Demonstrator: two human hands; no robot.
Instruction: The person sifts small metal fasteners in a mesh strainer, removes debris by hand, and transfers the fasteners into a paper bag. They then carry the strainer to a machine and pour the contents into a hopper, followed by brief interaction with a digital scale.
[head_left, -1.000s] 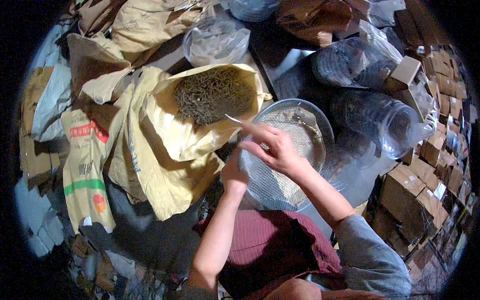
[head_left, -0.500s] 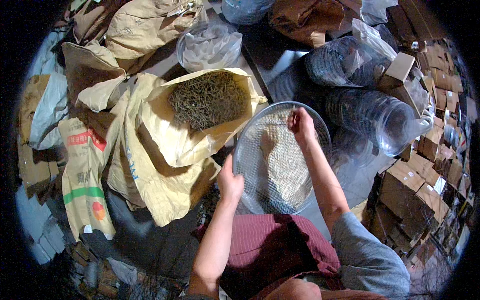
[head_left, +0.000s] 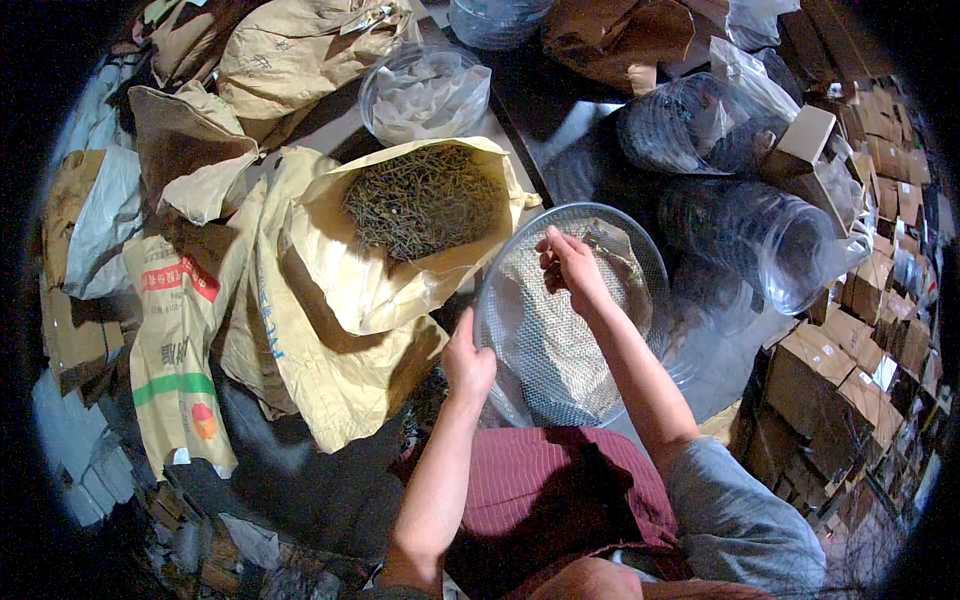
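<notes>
A round wire-mesh sieve (head_left: 520, 345) with a pale metal rim is tilted in front of me, above my lap. My left hand (head_left: 467, 362) is closed on its left rim. Over the upper middle of the mesh is my right hand (head_left: 574, 270), fingers curled and thumb pressed in; whatever they hold, if anything, is too small to make out. Pale woven cloth (head_left: 580, 340) shows through the mesh. Left of the sieve, a yellowish paper sack (head_left: 370, 290) gapes wide, full of thin brown stick-like pieces (head_left: 420, 205).
Behind the sack stands a clear tub (head_left: 372, 105) lined with white plastic. Large clear plastic containers (head_left: 745, 235) lie on the right, beside many cardboard boxes (head_left: 835, 370). More paper sacks (head_left: 300, 60) crowd the far left. A printed sack (head_left: 175, 350) lies at the left.
My right hand has moved left and slightly nearer over the mesh. My left hand keeps its hold on the rim. The whole view has shifted slightly.
</notes>
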